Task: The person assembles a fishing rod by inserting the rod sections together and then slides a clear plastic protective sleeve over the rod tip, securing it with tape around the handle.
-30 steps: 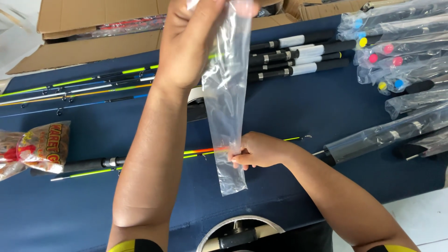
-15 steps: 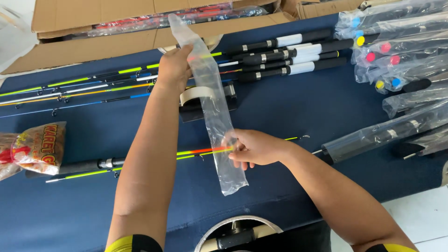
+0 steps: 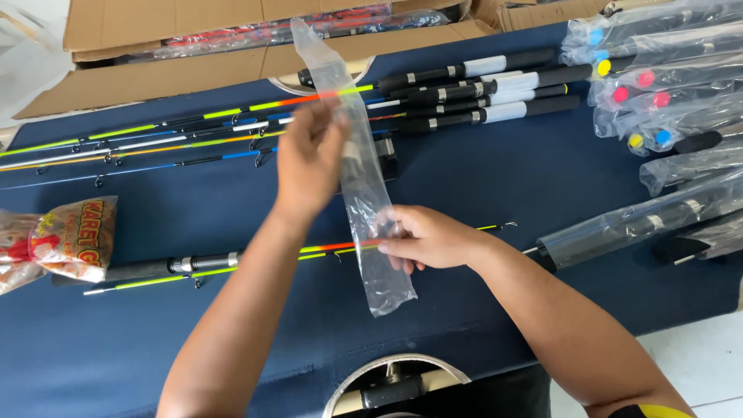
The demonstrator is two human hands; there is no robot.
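Here, left hand (image 3: 308, 159) fingers pinched on the upper part of a long clear plastic sleeve bag (image 3: 362, 186), right hand (image 3: 424, 238) fingers closed on its lower part, bag apparently empty, above the blue cloth-covered table (image 3: 480, 170), crossing a thin yellow-green and orange fishing rod (image 3: 255, 259).

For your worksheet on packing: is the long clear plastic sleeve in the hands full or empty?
Empty: the long clear plastic sleeve hangs flat, with the blue cloth visible through it.

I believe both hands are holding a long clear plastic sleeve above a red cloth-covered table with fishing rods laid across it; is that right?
Not quite: the cloth-covered table is dark blue, not red, as the head view shows. The rest holds: the left hand and right hand both hold the long clear plastic sleeve above it, with fishing rods laid across.
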